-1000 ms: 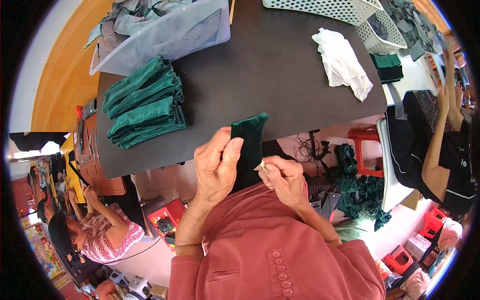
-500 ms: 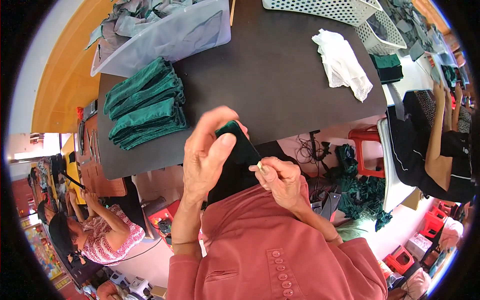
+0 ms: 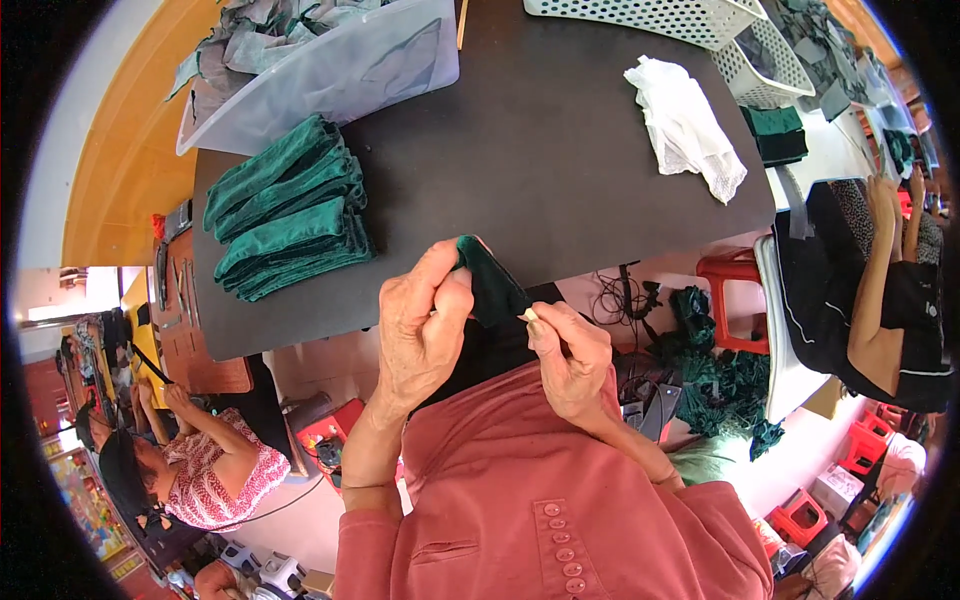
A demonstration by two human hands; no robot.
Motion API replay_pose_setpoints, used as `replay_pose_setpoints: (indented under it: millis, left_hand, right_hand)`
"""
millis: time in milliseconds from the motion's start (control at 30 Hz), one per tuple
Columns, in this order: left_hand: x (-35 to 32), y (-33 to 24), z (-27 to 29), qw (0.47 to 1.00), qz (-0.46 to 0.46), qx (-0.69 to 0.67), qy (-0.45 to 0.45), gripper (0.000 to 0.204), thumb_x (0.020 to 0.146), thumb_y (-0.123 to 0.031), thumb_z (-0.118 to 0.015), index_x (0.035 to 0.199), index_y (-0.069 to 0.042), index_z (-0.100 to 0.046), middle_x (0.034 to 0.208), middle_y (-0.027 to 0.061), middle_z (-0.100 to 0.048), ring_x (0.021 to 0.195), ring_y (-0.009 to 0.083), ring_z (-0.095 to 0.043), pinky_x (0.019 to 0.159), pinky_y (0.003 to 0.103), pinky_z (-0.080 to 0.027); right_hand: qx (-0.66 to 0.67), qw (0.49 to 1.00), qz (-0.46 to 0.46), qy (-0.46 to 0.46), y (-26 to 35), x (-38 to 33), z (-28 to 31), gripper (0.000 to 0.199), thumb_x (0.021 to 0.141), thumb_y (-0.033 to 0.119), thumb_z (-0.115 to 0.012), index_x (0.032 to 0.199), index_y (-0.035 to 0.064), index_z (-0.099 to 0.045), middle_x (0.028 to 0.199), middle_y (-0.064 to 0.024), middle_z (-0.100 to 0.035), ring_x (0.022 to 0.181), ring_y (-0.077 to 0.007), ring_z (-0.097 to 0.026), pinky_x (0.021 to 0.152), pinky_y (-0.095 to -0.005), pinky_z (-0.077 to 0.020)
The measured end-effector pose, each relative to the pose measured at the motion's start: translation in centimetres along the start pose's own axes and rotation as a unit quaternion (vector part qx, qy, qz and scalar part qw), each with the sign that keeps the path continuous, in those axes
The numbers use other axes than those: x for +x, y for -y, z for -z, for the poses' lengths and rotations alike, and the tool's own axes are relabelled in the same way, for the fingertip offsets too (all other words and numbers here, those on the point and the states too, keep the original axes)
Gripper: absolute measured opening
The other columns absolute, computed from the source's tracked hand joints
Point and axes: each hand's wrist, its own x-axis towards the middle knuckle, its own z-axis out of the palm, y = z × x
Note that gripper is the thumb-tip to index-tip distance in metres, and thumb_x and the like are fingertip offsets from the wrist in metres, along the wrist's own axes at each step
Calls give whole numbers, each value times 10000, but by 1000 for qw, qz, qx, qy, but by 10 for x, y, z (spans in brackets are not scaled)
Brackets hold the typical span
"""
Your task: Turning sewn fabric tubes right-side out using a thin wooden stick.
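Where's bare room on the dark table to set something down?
The middle of the dark table, between the green fabric stacks and the white cloth, is bare. The left is crowded by the stacks and plastic bin; the perforated basket takes the top right.

No words or numbers can be read here. On the right, a co-worker's black shirt (image 3: pixel 912 318) has a small white mark (image 3: pixel 933 311) on it, but it is too tiny to read. Far down on the left, the bright, colourful goods (image 3: pixel 85 500) near the edge are too small and blurry to tell if they have any writing.
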Motion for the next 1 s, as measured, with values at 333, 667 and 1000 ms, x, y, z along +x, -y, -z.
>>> replay_pose_setpoints:
  millis: [333, 667, 1000]
  left_hand:
    - [-6, 12, -16, 998, -51, 23, -19, 114, 740, 39, -422, 805, 27, -515, 659, 93, -481, 566, 197, -424, 540, 293, -377]
    - [-7, 6, -10, 994, -73, 40, -66, 52, 685, 70, -440, 701, 29, -412, 650, 152, -405, 617, 312, -432, 616, 360, -409]
    - [-5, 5, -15, 993, -96, 60, -34, 188, 709, 27, -383, 816, 58, -534, 677, 109, -484, 572, 181, -452, 561, 278, -394]
  right_hand:
    - [550, 757, -314, 161, -1, -16, 1, 275, 964, 194, -492, 976, -49, -622, 593, 5, -458, 484, -44, -338, 432, -204, -252]
    - [-16, 999, 35, -33, -1, 7, 0, 134, 802, -32, -653, 936, -37, -647, 731, -69, -601, 576, -88, -493, 514, -221, -403]
    - [581, 729, -317, 173, 0, -13, -3, 249, 947, 183, -525, 930, -54, -599, 603, 24, -420, 509, -44, -330, 448, -217, -254]
